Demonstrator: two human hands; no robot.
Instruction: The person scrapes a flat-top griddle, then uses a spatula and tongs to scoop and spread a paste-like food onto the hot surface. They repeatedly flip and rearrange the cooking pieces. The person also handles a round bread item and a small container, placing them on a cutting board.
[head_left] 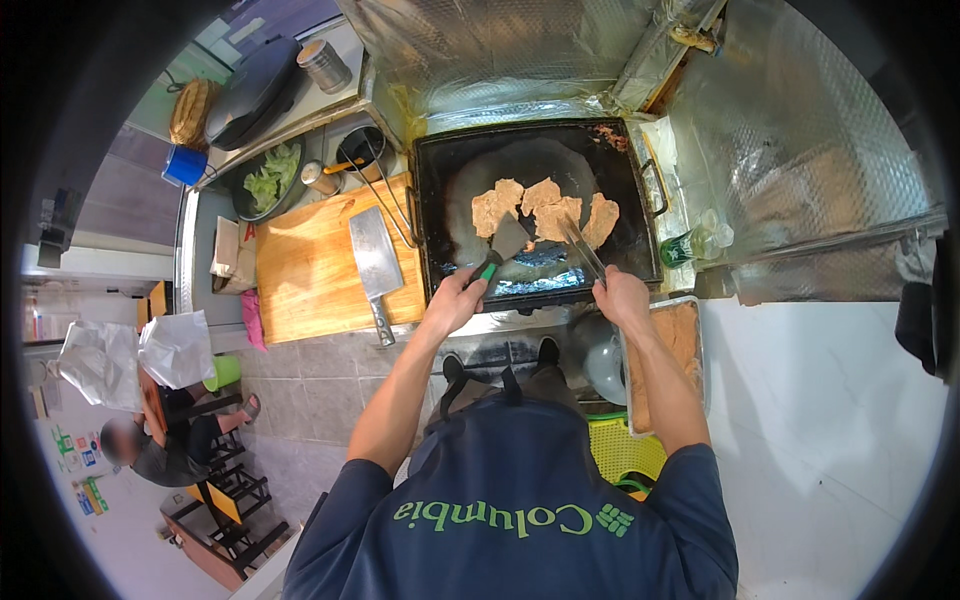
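Observation:
Several flat pieces of pale browned meat [497, 207] lie close together on a black square griddle [450, 160]. My left hand [457, 300] is closed round the green and black handle of a scraper spatula [511, 238]. Its wide metal blade rests at the lower edge of the left pieces. In my right hand [622, 298] are what look like metal tongs [583, 248], held from the griddle's front edge. Their far end touches the meat right of the middle. One separate piece [601, 221] lies just right of the tongs. My fingers partly hide both handles.
Left of the griddle, a cleaver [372, 252] lies on a wooden board [300, 270]. Beyond are a bowl of lettuce [270, 182] and a dark pot [362, 146]. At right stand a green bottle [690, 246] and a tray of brown food [680, 340]. Another person [175, 450] sits far left.

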